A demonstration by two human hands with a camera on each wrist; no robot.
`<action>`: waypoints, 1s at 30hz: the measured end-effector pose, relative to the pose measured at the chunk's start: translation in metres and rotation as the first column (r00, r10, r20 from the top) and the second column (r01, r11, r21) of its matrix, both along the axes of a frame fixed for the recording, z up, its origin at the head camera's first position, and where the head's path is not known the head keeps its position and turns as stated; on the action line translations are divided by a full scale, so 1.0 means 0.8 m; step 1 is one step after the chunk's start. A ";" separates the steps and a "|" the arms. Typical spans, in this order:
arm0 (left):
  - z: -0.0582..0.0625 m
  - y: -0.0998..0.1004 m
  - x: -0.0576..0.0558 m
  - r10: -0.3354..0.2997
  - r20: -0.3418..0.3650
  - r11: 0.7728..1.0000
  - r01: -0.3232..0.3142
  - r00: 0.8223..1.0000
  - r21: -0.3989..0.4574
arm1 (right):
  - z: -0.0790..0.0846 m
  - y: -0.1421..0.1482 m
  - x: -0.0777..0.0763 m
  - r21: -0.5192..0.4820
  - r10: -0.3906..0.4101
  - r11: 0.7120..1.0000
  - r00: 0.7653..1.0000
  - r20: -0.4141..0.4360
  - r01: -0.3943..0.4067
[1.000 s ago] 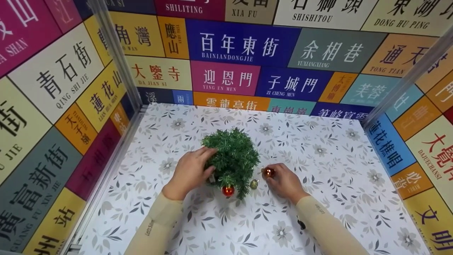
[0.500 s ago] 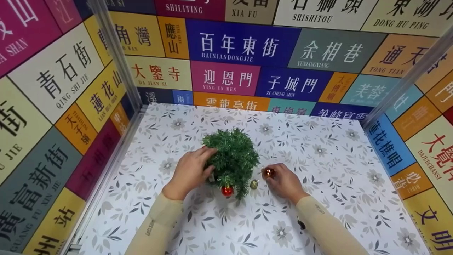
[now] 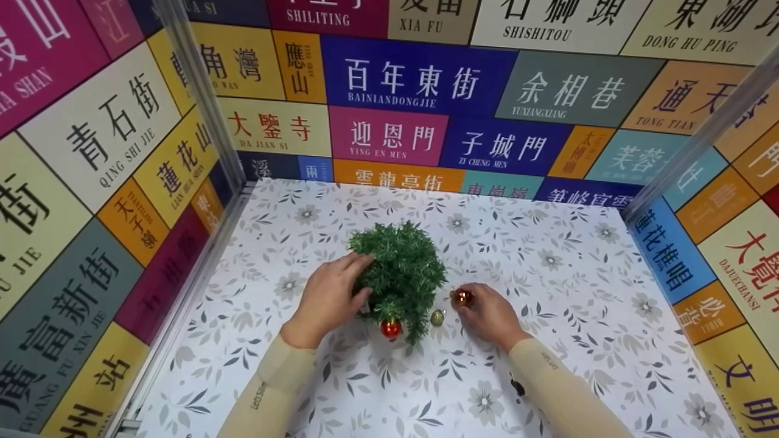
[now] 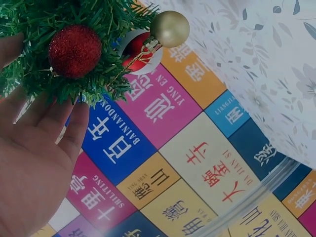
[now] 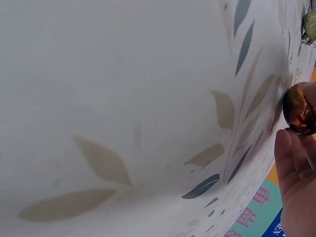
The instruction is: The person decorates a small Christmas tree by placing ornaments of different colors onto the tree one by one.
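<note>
Beside the small tree steadied by the left hand, the right hand's grip pinches a copper bauble; a gold bauble lies between.

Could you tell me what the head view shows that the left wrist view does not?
Only the head view shows the right hand pinching a shiny red bauble, both sleeves and the whole small green tree. Only the left wrist view shows a smooth gold bauble hanging close up. Both show the left hand holding the tree, and a glittery red bauble on it.
</note>
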State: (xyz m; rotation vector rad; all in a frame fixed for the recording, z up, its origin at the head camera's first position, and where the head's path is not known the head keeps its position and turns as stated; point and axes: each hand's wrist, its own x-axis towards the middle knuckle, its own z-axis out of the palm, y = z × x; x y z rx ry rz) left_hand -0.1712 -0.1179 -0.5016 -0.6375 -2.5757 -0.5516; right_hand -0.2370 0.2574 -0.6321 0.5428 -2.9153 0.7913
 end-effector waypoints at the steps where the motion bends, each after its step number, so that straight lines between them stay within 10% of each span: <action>1: 0.000 0.000 0.000 0.004 0.003 1.000 -0.004 1.000 -0.003 | 0.001 0.000 0.000 0.002 0.000 1.000 1.000 0.006 0.000; 30: 0.007 -0.001 0.008 0.002 -0.069 1.000 -0.001 0.998 0.011 | 0.011 0.003 0.008 -0.083 -0.023 0.996 0.999 0.048 0.027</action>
